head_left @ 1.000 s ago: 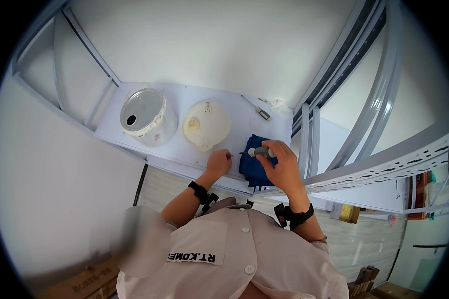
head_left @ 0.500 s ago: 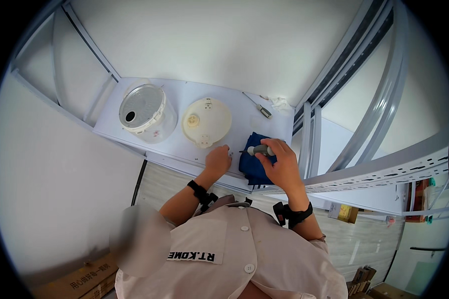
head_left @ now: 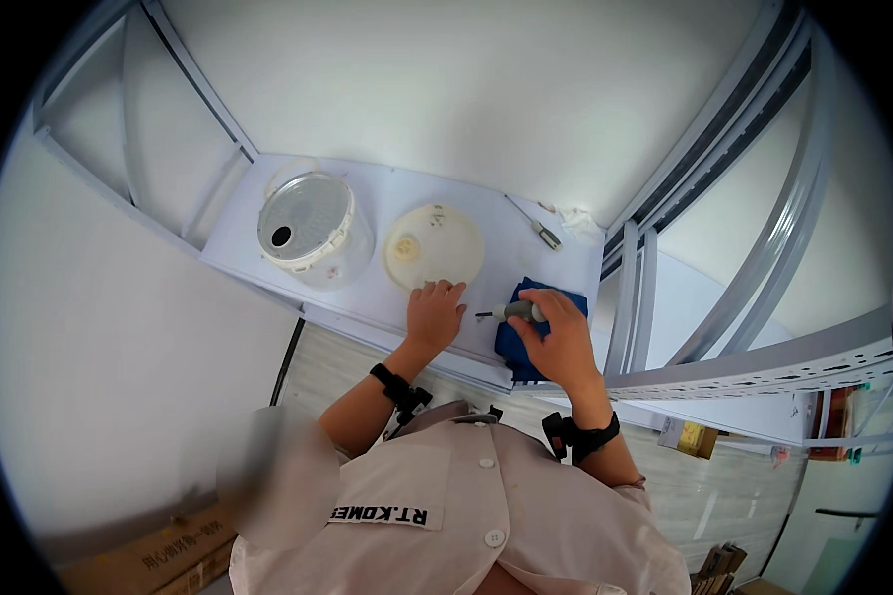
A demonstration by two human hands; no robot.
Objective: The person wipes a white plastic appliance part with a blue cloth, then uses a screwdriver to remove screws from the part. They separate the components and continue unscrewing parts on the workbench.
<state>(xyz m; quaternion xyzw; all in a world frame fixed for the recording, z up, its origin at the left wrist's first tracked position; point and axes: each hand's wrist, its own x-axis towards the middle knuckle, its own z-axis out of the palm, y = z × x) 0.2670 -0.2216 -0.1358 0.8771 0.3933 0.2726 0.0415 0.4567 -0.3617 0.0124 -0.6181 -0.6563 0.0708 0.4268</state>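
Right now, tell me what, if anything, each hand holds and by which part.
Right hand: a screwdriver, by its gray handle. Left hand: cannot be told.

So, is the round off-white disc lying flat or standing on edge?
Flat: the off-white disc shows its broad round face upward on the white tabletop, the left hand at its near edge.

A plain white wall (head_left: pixel 446 99) stands behind the white worktop (head_left: pixel 511 256). Grey metal bars (head_left: pixel 624 297) rise on both sides, and a grey rail with little holes (head_left: pixel 764 363) runs along the right. The floor (head_left: pixel 655 496) is pale and streaky, with shiny spots of light. A brown cardboard box (head_left: pixel 154 557) sits at the bottom left.
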